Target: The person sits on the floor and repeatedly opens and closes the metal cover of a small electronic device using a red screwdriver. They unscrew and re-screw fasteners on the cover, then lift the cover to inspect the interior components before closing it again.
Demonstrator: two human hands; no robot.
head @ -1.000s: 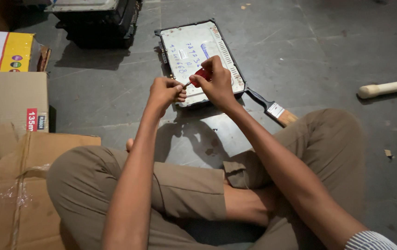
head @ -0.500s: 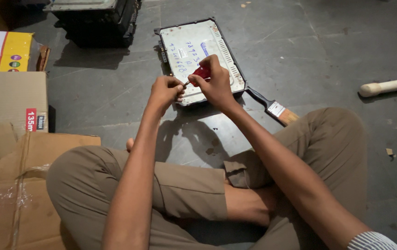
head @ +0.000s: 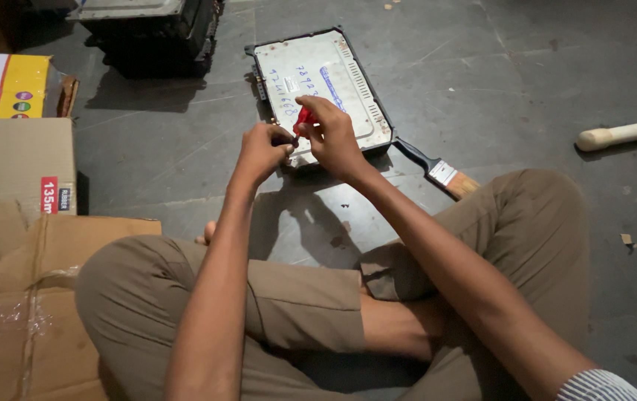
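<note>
I sit cross-legged on a grey concrete floor. A flat metal electronics box [head: 337, 78] with a pale scratched lid lies in front of my knees. My right hand [head: 331, 136] grips a red-handled screwdriver [head: 303, 119] over the box's near left corner. My left hand [head: 262, 151] is closed around the screwdriver's shaft just below, at the box's near edge. The tool's tip is hidden by my fingers.
A paintbrush [head: 437, 169] lies by the box's near right corner. A wooden handle [head: 623, 134] rests at the far right. Cardboard boxes [head: 17, 160] stand to my left, and a dark metal unit [head: 151, 26] sits at the back.
Both hands stay at the box's near left corner; the right hand has shifted only slightly on the screwdriver.
</note>
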